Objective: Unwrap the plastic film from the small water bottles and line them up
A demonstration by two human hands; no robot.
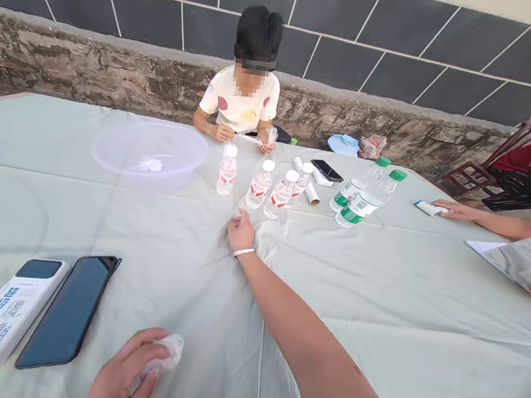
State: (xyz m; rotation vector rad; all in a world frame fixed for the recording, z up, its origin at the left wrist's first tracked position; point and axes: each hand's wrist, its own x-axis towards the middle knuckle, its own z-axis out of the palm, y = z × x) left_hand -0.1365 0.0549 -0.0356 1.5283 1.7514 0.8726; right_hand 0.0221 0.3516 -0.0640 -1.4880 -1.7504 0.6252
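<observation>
My left hand (128, 373) is closed round a crumpled piece of thin clear plastic (170, 351), low over the near side of the table. My right hand (241, 232) is stretched out to the table's middle, its fingers curled and partly hidden; what they hold, if anything, I cannot make out. Just beyond it stand several small water bottles with red-and-white labels; the nearest are one bottle (259, 185) and another (280, 194). A similar bottle (227, 171) stands a little to the left.
A translucent basin (146, 177) holds something white. Two phones, one black (68, 313) and one white (3, 314), lie at left. Green-capped bottles (363, 202), a cardboard tube (312, 194) and a phone (326, 170) are at right. People sit across and at right, one holding papers.
</observation>
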